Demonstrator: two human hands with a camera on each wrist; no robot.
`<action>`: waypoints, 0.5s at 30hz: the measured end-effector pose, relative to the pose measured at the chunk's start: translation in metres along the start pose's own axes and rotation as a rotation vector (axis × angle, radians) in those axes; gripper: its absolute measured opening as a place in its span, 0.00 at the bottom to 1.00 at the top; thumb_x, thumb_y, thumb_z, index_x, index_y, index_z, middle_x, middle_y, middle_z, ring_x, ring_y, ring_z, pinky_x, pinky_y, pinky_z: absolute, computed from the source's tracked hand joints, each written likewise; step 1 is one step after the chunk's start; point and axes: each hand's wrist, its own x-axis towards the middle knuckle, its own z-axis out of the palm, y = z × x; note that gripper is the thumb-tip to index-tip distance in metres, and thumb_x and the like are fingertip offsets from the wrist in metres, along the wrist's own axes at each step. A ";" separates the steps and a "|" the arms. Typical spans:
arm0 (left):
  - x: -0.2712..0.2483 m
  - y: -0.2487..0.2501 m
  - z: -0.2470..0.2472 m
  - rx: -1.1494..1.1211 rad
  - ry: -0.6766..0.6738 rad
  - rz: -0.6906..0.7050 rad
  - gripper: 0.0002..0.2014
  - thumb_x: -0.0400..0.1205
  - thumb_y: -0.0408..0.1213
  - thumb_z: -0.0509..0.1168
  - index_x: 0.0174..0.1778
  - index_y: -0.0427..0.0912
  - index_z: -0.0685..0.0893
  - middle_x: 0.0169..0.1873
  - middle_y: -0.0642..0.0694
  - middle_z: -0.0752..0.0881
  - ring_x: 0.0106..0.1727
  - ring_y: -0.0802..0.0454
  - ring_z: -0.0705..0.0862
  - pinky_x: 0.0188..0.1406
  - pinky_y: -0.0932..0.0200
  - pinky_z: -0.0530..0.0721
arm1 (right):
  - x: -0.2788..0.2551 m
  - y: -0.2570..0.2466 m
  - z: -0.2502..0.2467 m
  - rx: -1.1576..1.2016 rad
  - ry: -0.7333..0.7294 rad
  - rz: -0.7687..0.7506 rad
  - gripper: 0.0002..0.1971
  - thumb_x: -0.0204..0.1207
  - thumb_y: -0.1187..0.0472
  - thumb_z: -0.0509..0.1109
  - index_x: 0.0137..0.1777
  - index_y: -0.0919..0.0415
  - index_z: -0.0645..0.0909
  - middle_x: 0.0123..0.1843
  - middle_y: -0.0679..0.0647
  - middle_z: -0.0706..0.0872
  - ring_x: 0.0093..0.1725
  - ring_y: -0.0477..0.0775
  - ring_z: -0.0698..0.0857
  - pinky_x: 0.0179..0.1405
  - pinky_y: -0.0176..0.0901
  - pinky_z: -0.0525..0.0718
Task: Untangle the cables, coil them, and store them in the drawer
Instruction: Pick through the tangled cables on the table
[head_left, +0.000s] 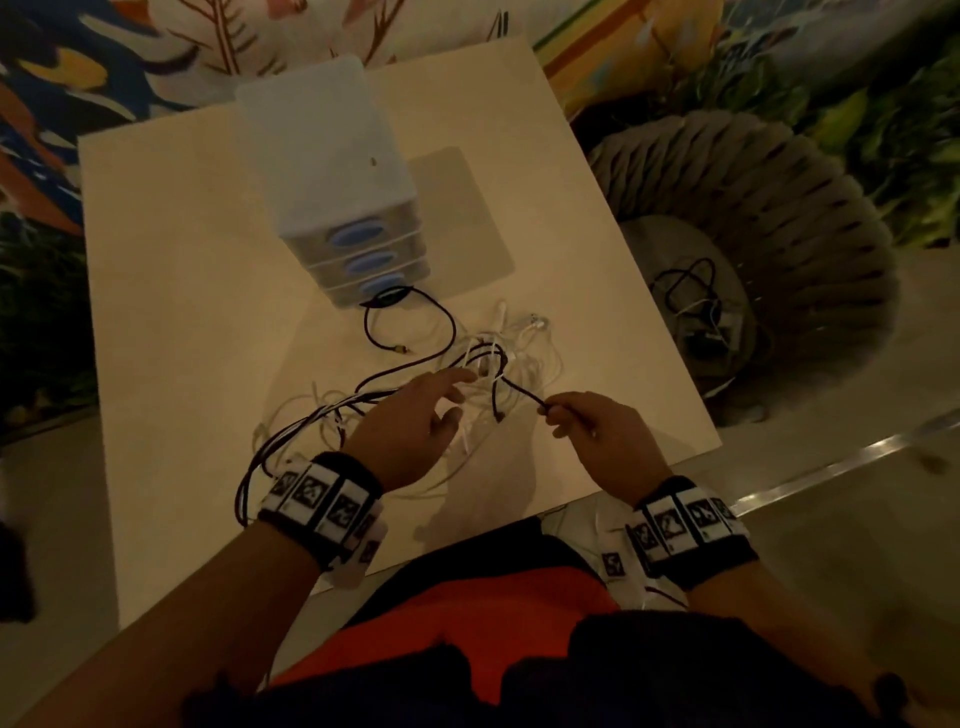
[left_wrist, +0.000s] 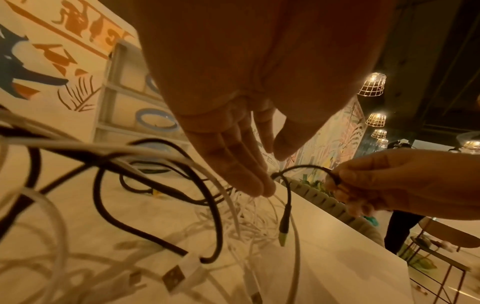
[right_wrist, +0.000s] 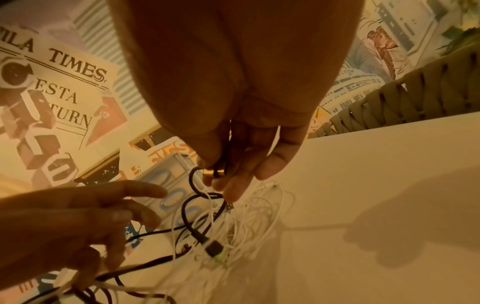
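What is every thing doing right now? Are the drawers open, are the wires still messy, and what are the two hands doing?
Drawer unit: upright on the table, all three drawers closed.
White cables: tangled in a heap, uncoiled.
Black cable: uncoiled, looped through the white ones, one end lifted.
Left hand: fingers spread over the tangle, gripping nothing.
Right hand: pinches the black cable.

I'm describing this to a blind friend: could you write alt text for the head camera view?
Seen from above, a person's right hand pinches a black cable out of a tangle of black and white cables on a pale table, while the open left hand reaches over the tangle. Behind it stands a small three-drawer unit, drawers closed.
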 end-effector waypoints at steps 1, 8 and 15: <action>0.005 0.000 0.002 -0.015 -0.003 -0.013 0.21 0.89 0.44 0.61 0.78 0.61 0.69 0.60 0.58 0.82 0.43 0.57 0.85 0.47 0.52 0.84 | 0.000 -0.002 0.000 0.026 -0.009 -0.010 0.10 0.88 0.58 0.65 0.59 0.52 0.88 0.53 0.49 0.91 0.44 0.42 0.89 0.52 0.38 0.85; 0.039 0.001 0.010 0.103 0.036 -0.012 0.24 0.85 0.54 0.65 0.77 0.60 0.72 0.50 0.57 0.84 0.40 0.61 0.81 0.48 0.54 0.82 | 0.011 -0.015 -0.008 0.115 -0.074 -0.068 0.10 0.89 0.59 0.61 0.57 0.52 0.85 0.50 0.47 0.88 0.43 0.45 0.86 0.48 0.40 0.85; 0.057 0.000 0.010 0.080 0.086 -0.018 0.09 0.83 0.51 0.70 0.55 0.56 0.89 0.43 0.53 0.78 0.40 0.59 0.76 0.43 0.58 0.72 | 0.021 -0.007 -0.015 -0.041 -0.078 -0.158 0.10 0.85 0.55 0.68 0.62 0.46 0.87 0.47 0.40 0.87 0.43 0.37 0.83 0.41 0.25 0.75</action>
